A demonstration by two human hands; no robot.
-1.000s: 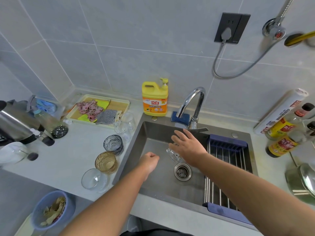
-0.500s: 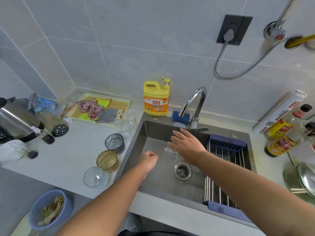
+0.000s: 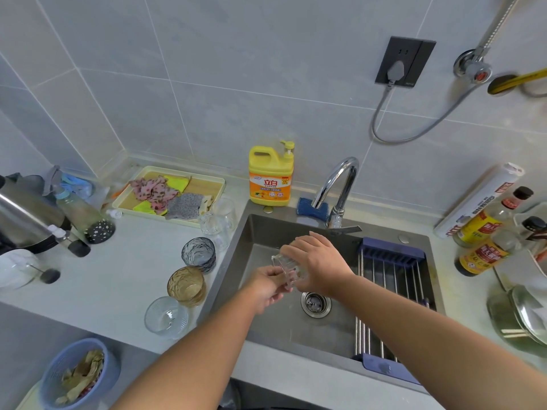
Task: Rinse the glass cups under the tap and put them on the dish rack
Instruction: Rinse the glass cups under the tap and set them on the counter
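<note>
One glass cup [image 3: 285, 269] held over the sink [image 3: 266, 232], below the tap [image 3: 340, 184]
The right hand [image 3: 319, 267] curls over it and the left hand [image 3: 266, 287] grips its lower end; once wet, it may slip between them and crack on the steel bottom.

Left hand [image 3: 268, 287] now at glass cup [image 3: 288, 269] (beside right hand [image 3: 321, 266])

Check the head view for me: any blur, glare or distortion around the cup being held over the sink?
Head view: soft, even light, faint shadows; the wide lens bows tile lines toward the borders; the glass cup between the left hand and right hand looks slightly soft, its clear walls hard to trace against the grey sink; bright glint on the tap.
</note>
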